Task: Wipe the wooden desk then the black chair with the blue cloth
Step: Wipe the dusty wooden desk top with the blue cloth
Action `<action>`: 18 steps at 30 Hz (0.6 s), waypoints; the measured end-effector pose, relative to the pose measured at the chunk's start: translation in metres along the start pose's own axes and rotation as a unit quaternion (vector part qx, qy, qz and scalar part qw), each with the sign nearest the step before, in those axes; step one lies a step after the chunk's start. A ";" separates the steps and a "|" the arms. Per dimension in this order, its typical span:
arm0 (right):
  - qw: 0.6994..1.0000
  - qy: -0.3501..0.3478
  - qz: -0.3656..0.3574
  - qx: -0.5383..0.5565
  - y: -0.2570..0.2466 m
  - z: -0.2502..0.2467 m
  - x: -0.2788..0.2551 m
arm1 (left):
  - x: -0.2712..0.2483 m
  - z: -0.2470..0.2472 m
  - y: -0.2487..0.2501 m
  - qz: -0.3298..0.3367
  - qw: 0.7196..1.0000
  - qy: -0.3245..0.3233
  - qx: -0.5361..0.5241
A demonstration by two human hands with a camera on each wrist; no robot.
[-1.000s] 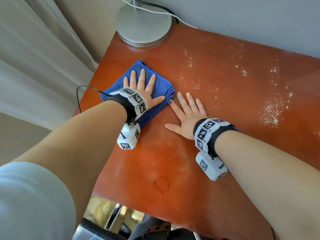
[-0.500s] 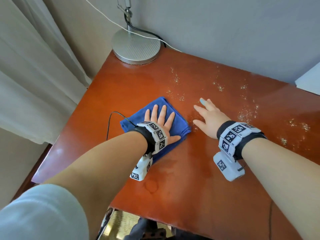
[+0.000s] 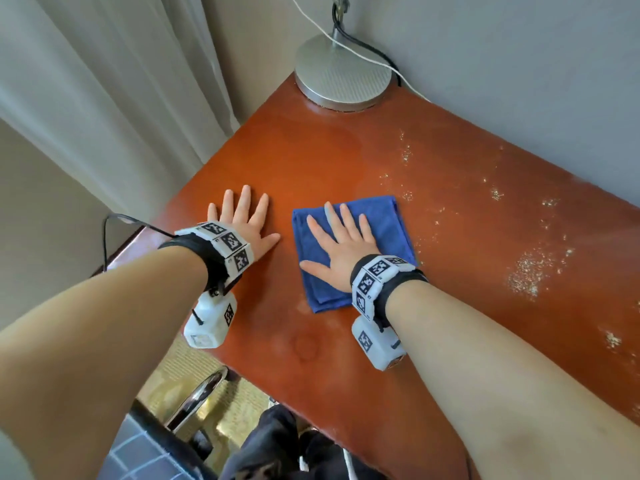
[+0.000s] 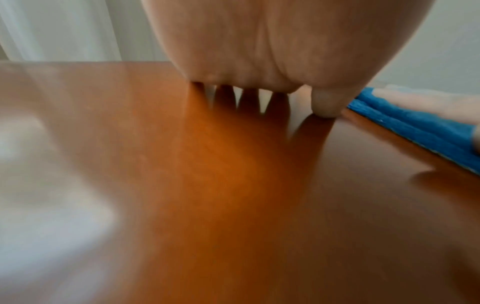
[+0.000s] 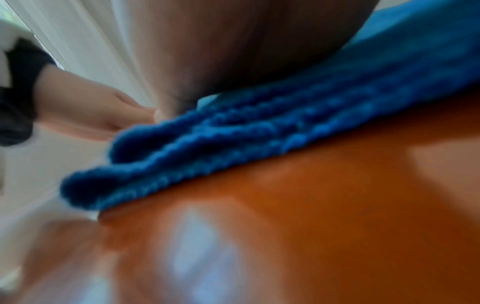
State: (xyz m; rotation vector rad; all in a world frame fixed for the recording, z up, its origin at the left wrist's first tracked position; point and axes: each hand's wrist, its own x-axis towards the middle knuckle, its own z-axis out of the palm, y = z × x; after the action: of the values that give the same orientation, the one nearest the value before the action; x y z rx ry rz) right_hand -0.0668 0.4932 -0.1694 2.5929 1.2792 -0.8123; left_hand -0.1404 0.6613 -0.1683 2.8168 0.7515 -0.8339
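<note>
One blue cloth (image 3: 374, 230), folded into a thick pad, lies on the counter (image 3: 467, 306) near its left end, between the left edge and the scattered pale crumbs (image 3: 526, 271) toward the right. The right hand (image 3: 341, 242) lies flat on top of it, fingers straight and spread, pressing rather than gripping. The left hand (image 3: 242, 223) rests palm-down on bare wood just beside the cloth, by the left edge, fingers also straight and holding nothing.

The cloth looks soft, light and limp; the right wrist view shows several loose layers at its edge, so it would probably bunch or unfold if dragged by a corner. A flat palm over its middle seems the surest hold for sweeping.

Counted: one cloth, two hands, one round lamp base (image 3: 343, 77) at the far left corner, several crumb patches.
</note>
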 end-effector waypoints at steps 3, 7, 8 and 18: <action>0.999 0.009 0.031 0.007 0.012 0.008 -0.003 | -0.003 0.005 0.010 -0.013 1.000 0.017 -0.014; 0.993 -0.002 0.116 0.025 0.043 0.013 -0.023 | -0.001 0.000 0.026 0.013 1.000 0.017 0.017; 0.992 -0.009 0.126 0.023 0.051 0.016 -0.032 | 0.000 -0.002 0.032 0.025 0.999 0.012 0.029; 0.998 -0.001 0.061 0.001 0.048 0.022 -0.031 | 0.005 -0.003 0.078 0.021 1.000 -0.010 0.017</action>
State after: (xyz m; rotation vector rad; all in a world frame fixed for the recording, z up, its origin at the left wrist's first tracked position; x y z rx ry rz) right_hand -0.0536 0.4338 -0.1770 2.6403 1.1062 -0.7945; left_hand -0.0967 0.5959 -0.1711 2.8398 0.6787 -0.8740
